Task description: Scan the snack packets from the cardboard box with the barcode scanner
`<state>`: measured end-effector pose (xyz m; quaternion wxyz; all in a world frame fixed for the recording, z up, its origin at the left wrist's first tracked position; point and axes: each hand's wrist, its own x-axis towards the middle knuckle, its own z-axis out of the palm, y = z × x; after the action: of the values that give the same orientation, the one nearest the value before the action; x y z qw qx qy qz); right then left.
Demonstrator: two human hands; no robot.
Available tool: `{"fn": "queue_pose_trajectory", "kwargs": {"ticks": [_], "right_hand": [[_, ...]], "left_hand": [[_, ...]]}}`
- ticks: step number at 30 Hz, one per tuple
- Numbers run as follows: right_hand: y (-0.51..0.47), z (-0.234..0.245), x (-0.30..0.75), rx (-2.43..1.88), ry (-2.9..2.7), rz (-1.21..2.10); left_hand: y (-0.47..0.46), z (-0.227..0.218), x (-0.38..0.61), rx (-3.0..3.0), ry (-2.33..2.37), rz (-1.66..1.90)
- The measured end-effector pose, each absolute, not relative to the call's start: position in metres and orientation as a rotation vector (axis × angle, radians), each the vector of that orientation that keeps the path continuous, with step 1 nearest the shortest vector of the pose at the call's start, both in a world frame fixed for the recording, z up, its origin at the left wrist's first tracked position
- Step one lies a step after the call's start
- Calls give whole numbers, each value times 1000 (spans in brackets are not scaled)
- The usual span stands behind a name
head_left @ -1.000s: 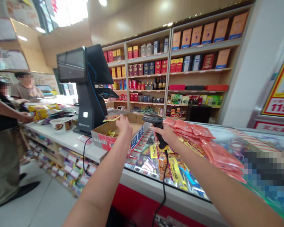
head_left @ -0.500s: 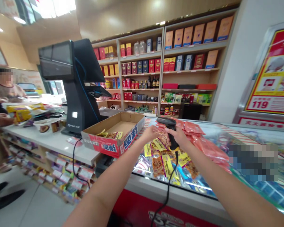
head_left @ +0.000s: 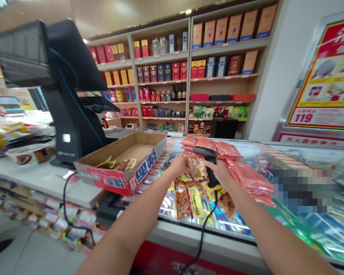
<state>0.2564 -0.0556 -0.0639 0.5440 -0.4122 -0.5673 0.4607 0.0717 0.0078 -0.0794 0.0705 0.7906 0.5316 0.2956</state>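
The left hand (head_left: 181, 167) pinches the near edge of a small, shiny clear-and-yellow plastic snack packet (head_left: 195, 165), fingers closed on it, just in front of the scanner's head. The right hand (head_left: 218, 172) is wrapped around the upright handle of a black handheld barcode scanner (head_left: 209, 173), its rounded head pointing left over that packet. From the handle's foot a black cord (head_left: 202, 235) drops in a curve over the front edge of the glass-topped display counter (head_left: 172, 230). Below both hands, more brown-filled packets with yellow and purple labels (head_left: 190, 202) lie overlapping on the glass. Just behind and to the right of the scanner, flat coral-red plastic packets (head_left: 248, 177) are stacked in loose piles. To the left stands an open, shallow cardboard box (head_left: 103, 182) with red and grey printed sides, and a few yellow-labelled packets (head_left: 123, 165) lie inside it. Farther left rises a black two-screen sales terminal (head_left: 71, 118) on a white countertop (head_left: 46, 172). Beyond, wooden wall shelves (head_left: 163, 83) bear boxes and bottles.
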Motion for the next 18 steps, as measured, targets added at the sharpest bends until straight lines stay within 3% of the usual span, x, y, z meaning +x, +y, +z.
{"fn": "queue_pose_trajectory", "kwargs": {"ticks": [9,18], "right_hand": [[-71,-54,257,-953,-1325,1189],[-79,-55,252,-882,-1478,1164]], "left_hand": [[13,-73,60,1547,1297,1723],[2,-72,64,1617,1280,1811]]}}
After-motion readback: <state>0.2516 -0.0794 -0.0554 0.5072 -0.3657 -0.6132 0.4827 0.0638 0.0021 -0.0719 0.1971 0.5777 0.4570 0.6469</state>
